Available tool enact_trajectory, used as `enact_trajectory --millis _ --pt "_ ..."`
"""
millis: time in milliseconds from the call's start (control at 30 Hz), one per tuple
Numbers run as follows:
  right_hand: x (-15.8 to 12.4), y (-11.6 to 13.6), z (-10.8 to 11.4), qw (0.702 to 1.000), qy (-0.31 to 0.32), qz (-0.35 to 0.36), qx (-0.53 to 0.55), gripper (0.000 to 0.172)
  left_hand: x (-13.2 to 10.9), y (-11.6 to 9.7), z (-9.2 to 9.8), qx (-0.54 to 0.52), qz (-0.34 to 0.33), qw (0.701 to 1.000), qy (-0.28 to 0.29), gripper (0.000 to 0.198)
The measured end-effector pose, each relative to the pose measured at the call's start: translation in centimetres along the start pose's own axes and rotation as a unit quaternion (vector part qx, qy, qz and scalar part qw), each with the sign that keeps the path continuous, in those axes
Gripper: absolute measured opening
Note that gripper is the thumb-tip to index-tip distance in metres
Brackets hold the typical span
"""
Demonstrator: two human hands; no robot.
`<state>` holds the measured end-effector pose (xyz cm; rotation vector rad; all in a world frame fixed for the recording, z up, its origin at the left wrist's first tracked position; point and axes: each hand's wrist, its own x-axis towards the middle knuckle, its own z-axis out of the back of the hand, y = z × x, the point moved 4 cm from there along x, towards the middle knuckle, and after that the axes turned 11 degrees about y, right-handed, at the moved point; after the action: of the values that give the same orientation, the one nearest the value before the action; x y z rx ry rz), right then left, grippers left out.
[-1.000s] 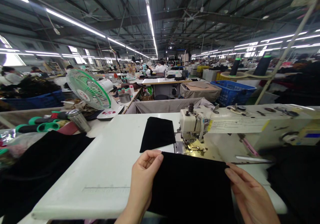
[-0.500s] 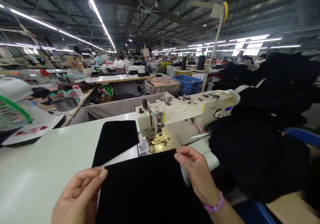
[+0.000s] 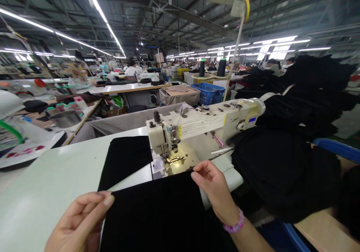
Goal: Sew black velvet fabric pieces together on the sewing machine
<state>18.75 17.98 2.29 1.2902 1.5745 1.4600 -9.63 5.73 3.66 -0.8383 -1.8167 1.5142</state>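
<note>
Left hand: thumb and fingers pinched on left edge of black cloth, held over near table edge. Right hand: fingers together on cloth's far edge, just near of sewing machine. Second black piece lying on white table, left of machine. Black cloth pile to right.

A single strand of round beads in pink and lilac is worn around the right wrist, at the lower centre-right of the frame, and this bracelet is the only adornment that can be made out. The right hand is seen bare, with its fingernails cut short and left unpainted. The left hand, at the lower left, is likewise seen bare, with a short, unpainted thumbnail.
</note>
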Motion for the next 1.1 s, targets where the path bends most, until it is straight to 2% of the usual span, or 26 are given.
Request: enact_trajectory --millis 100,167,200,267,333,400,467,567,667,800,967,1100 --pt "-1.5 0.7 -1.0 0.989 0.129 0.024 -0.074 0.016 1.7 -3.8 -0.4 0.087 -0.049 0.994 0.034 0.032" --pt "-3.1 0.4 -2.0 0.968 0.22 0.025 -0.121 0.016 3.4 -6.3 -1.6 0.203 -0.07 0.971 0.104 0.029" --pt "-4.1 -0.1 -2.5 0.957 0.257 0.024 -0.133 0.016 4.3 -7.0 -2.6 0.268 -0.074 0.948 0.156 0.026" --pt "-5.8 -1.9 -3.4 0.942 0.302 0.041 -0.141 0.013 6.0 -6.6 -5.2 0.378 -0.081 0.881 0.272 0.015" --pt "-7.1 -4.1 -3.8 0.938 0.295 0.091 -0.155 0.013 7.3 -4.0 -7.8 0.43 -0.085 0.824 0.36 0.003" --pt "-7.9 -6.2 -3.5 0.935 0.258 0.15 -0.193 0.017 8.4 -0.3 -9.7 0.435 -0.084 0.817 0.369 0.005" --pt "-8.3 -7.5 -2.9 0.917 0.229 0.203 -0.255 0.024 8.9 3.3 -11.0 0.432 -0.088 0.822 0.359 0.009" --pt "-8.4 -7.6 -2.1 0.86 0.231 0.281 -0.358 0.028 8.8 6.7 -11.4 0.418 -0.097 0.838 0.336 0.012" --pt "-8.2 -6.7 -1.6 0.812 0.238 0.326 -0.421 0.026 8.6 7.5 -11.0 0.402 -0.103 0.85 0.324 0.01" --pt "-7.6 -5.9 -1.7 0.781 0.216 0.364 -0.46 0.021 9.5 7.6 -11.0 0.395 -0.094 0.856 0.318 0.009" --pt "-6.4 -5.9 -2.2 0.777 0.189 0.338 -0.496 0.021 12.1 8.2 -12.1 0.407 -0.053 0.862 0.296 0.012" --pt "-5.9 -5.8 -2.5 0.779 0.186 0.362 -0.477 0.025 12.9 8.3 -12.5 0.425 -0.04 0.855 0.296 0.015"
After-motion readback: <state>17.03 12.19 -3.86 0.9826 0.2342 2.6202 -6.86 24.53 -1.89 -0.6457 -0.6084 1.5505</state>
